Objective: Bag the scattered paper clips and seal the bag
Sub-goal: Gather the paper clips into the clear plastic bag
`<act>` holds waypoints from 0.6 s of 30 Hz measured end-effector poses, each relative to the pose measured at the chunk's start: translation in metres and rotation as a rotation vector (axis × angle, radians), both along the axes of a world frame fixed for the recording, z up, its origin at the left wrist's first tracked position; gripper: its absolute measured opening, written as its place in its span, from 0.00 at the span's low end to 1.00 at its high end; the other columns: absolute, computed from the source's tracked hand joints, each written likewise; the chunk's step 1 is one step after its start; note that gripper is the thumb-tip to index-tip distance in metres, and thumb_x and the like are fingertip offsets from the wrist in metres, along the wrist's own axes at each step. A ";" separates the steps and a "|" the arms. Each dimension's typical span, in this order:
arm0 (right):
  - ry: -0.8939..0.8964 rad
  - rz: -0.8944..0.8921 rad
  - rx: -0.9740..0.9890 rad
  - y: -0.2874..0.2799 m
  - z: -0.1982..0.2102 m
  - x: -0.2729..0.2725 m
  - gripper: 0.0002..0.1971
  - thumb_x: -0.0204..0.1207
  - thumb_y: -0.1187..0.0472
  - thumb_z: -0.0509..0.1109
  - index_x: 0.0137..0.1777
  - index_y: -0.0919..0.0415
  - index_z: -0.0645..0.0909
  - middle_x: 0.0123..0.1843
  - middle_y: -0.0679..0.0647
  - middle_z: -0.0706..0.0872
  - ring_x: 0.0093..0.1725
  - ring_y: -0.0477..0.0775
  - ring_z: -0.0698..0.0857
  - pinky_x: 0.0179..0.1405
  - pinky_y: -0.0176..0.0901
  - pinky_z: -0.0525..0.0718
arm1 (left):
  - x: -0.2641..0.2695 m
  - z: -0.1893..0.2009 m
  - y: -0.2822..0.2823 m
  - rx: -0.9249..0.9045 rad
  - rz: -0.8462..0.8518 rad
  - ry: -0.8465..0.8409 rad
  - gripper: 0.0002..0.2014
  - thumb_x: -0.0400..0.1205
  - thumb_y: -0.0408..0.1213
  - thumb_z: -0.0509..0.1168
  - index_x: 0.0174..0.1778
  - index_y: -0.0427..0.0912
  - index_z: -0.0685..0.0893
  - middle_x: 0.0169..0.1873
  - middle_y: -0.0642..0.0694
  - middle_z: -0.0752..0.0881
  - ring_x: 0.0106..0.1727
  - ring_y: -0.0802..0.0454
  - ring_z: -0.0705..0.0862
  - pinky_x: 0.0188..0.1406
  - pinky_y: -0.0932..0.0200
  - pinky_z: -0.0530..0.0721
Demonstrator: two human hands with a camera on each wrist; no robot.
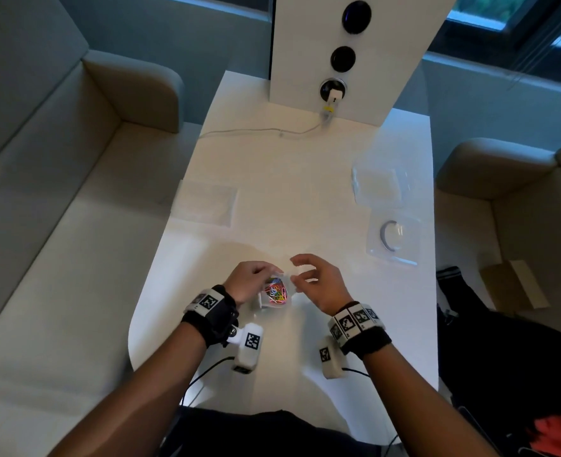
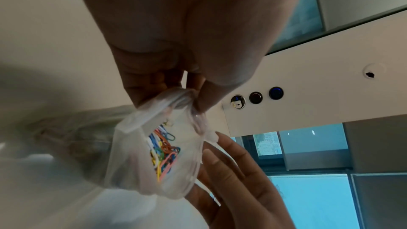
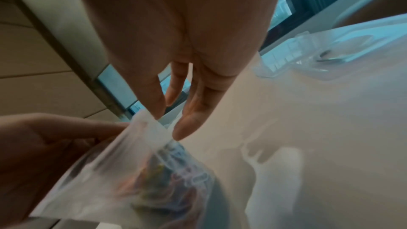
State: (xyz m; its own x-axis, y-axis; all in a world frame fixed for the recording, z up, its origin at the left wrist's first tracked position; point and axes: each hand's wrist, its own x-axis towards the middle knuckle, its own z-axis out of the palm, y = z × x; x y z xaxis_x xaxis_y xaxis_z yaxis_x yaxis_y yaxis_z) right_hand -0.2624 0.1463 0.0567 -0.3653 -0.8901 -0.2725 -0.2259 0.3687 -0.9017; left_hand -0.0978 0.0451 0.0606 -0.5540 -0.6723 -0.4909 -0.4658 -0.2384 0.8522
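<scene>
A small clear zip bag (image 1: pixel 274 300) holding several coloured paper clips (image 1: pixel 276 290) hangs just above the white table (image 1: pixel 272 199), near its front edge. My left hand (image 1: pixel 272 270) pinches the bag's top edge from the left. In the left wrist view the left hand (image 2: pixel 189 91) bunches the mouth of the bag (image 2: pixel 134 154), and the paper clips (image 2: pixel 164 151) show through the plastic. My right hand (image 1: pixel 297 268) is at the bag's right top corner. In the right wrist view the right hand (image 3: pixel 169 121) has straight fingers that brush the bag's (image 3: pixel 123 163) upper edge.
A clear plastic box (image 1: pixel 378 183) and a clear bag with a dark ring (image 1: pixel 392 239) lie at the right. Flat clear bags (image 1: pixel 203 206) lie at the left. A white cable (image 1: pixel 256 130) runs from a white panel (image 1: pixel 305 44) at the far end. Sofas flank the table.
</scene>
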 end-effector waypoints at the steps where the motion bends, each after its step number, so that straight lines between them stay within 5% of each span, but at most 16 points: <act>1: -0.004 0.019 0.015 0.000 0.000 0.002 0.11 0.72 0.62 0.79 0.54 0.56 0.88 0.51 0.49 0.90 0.39 0.50 0.91 0.38 0.44 0.91 | 0.001 0.000 -0.002 -0.011 -0.029 0.005 0.11 0.85 0.36 0.62 0.47 0.41 0.91 0.27 0.57 0.85 0.26 0.61 0.76 0.28 0.70 0.74; 5: -0.024 -0.017 0.014 -0.004 -0.006 0.011 0.02 0.71 0.63 0.80 0.41 0.60 0.90 0.35 0.50 0.91 0.33 0.42 0.87 0.37 0.35 0.85 | 0.003 0.002 -0.009 -0.120 -0.112 0.025 0.11 0.84 0.36 0.63 0.44 0.45 0.91 0.35 0.48 0.88 0.33 0.56 0.81 0.38 0.62 0.79; 9: -0.103 -0.118 -0.024 -0.011 -0.006 0.013 0.07 0.72 0.62 0.79 0.40 0.67 0.89 0.33 0.59 0.91 0.30 0.49 0.88 0.36 0.38 0.88 | 0.003 0.001 -0.014 -0.473 -0.134 -0.009 0.06 0.78 0.45 0.71 0.49 0.53 0.90 0.46 0.51 0.80 0.50 0.56 0.80 0.54 0.65 0.77; 13: -0.050 -0.056 -0.040 -0.020 -0.003 0.015 0.11 0.74 0.54 0.77 0.40 0.63 0.88 0.33 0.55 0.92 0.31 0.51 0.90 0.37 0.44 0.90 | 0.001 -0.002 -0.027 -0.598 -0.210 0.000 0.10 0.75 0.55 0.69 0.45 0.55 0.89 0.45 0.57 0.83 0.50 0.58 0.82 0.57 0.52 0.80; 18: 0.143 0.019 -0.054 -0.028 -0.008 0.011 0.08 0.77 0.49 0.73 0.43 0.52 0.89 0.35 0.45 0.92 0.36 0.43 0.90 0.40 0.39 0.87 | -0.004 -0.003 -0.035 -0.789 -0.405 -0.082 0.05 0.83 0.44 0.64 0.49 0.49 0.83 0.50 0.53 0.82 0.54 0.52 0.78 0.60 0.49 0.73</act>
